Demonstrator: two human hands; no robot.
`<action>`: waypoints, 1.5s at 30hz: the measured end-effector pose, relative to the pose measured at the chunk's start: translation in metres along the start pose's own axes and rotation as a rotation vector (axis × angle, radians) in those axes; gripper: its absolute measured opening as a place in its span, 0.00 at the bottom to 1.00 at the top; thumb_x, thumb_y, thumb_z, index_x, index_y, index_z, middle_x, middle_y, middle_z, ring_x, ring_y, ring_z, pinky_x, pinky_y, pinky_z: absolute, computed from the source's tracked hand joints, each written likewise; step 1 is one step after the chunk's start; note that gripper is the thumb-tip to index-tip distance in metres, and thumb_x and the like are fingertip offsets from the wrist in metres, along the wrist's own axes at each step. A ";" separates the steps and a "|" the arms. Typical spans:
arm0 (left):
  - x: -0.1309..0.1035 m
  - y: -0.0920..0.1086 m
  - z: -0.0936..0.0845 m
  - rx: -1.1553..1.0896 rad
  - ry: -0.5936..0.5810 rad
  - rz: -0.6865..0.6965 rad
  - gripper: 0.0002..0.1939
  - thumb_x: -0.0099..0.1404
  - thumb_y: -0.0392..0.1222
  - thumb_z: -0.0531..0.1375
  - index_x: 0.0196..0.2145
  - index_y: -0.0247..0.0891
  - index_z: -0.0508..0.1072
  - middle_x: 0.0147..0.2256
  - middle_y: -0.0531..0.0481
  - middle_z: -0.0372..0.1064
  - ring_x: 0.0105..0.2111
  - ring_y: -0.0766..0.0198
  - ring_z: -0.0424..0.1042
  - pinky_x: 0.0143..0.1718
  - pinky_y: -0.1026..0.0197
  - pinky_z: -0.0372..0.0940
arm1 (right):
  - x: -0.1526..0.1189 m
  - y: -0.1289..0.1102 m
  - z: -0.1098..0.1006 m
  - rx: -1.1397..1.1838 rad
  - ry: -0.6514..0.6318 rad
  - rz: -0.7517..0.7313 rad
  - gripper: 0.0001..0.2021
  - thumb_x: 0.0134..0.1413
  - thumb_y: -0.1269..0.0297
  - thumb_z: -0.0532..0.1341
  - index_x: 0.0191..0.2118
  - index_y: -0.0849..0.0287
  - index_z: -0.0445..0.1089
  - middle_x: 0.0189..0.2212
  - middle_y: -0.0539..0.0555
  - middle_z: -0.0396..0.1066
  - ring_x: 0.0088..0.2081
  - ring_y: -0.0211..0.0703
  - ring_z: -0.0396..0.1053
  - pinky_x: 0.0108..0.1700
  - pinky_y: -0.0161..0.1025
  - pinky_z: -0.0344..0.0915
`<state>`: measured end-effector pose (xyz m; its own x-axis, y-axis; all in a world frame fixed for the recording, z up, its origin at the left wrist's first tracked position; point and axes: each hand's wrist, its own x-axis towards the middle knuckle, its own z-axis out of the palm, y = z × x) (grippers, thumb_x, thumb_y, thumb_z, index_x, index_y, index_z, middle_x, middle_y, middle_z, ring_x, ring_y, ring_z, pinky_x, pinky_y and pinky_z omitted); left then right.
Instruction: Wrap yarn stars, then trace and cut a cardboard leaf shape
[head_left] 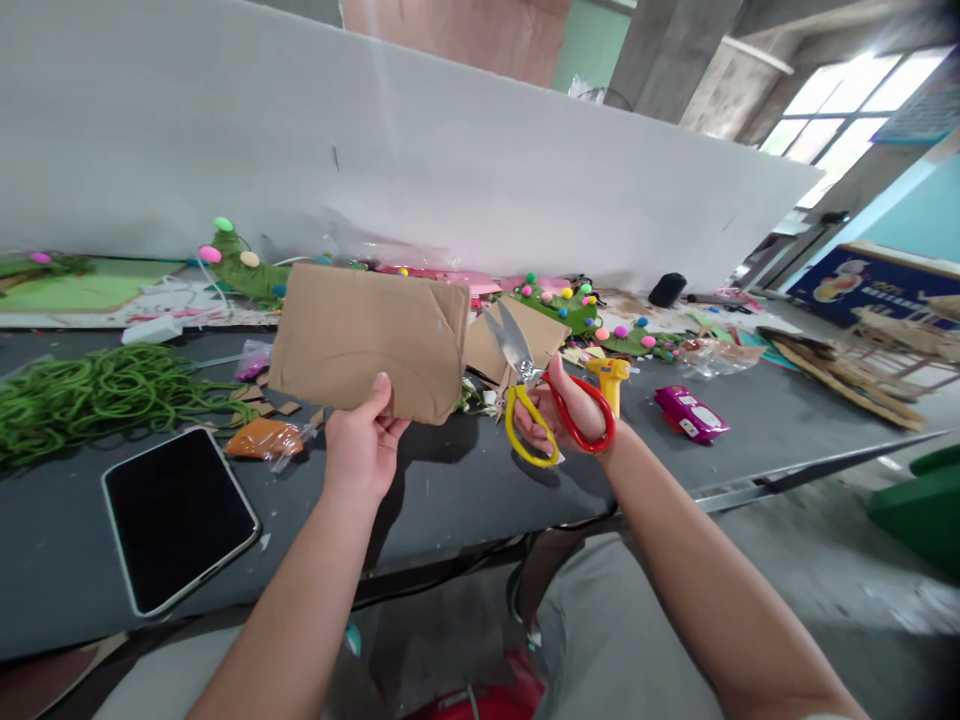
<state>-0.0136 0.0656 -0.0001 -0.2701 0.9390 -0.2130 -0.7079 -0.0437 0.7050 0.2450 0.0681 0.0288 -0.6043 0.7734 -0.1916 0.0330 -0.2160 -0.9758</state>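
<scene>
My left hand [365, 440] grips a flat piece of brown cardboard [367, 335] by its lower edge, thumb on the near face and the other fingers behind. A faint curved line shows on the cardboard, and its upper right corner is creased. In my right hand [562, 410] is a pair of scissors [517, 350] with one yellow and one red handle, the blades pointing up and a little left. The blades are apart from the held cardboard, to its right. Behind them lies another cardboard piece [491, 340] on the table.
Green yarn [97, 400] and a tablet [180, 520] lie on the left of the dark table [450, 490]. An orange packet [266, 438] is near the tablet. A yellow glue gun [611, 375] and a purple packet [690, 413] sit on the right. Pompom-covered green shapes [555, 305] line the back.
</scene>
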 end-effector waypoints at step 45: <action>0.003 0.004 0.009 0.172 -0.146 0.296 0.26 0.54 0.40 0.75 0.46 0.45 0.67 0.58 0.46 0.73 0.49 0.53 0.78 0.40 0.56 0.79 | 0.008 0.017 0.031 -0.683 0.508 -0.026 0.36 0.59 0.26 0.49 0.30 0.60 0.67 0.18 0.47 0.59 0.22 0.36 0.59 0.25 0.35 0.51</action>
<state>-0.0112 0.0711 0.0087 -0.3423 0.9334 0.1075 -0.4894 -0.2748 0.8276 0.2160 0.0515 0.0136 -0.1858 0.9820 -0.0328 0.5957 0.0861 -0.7986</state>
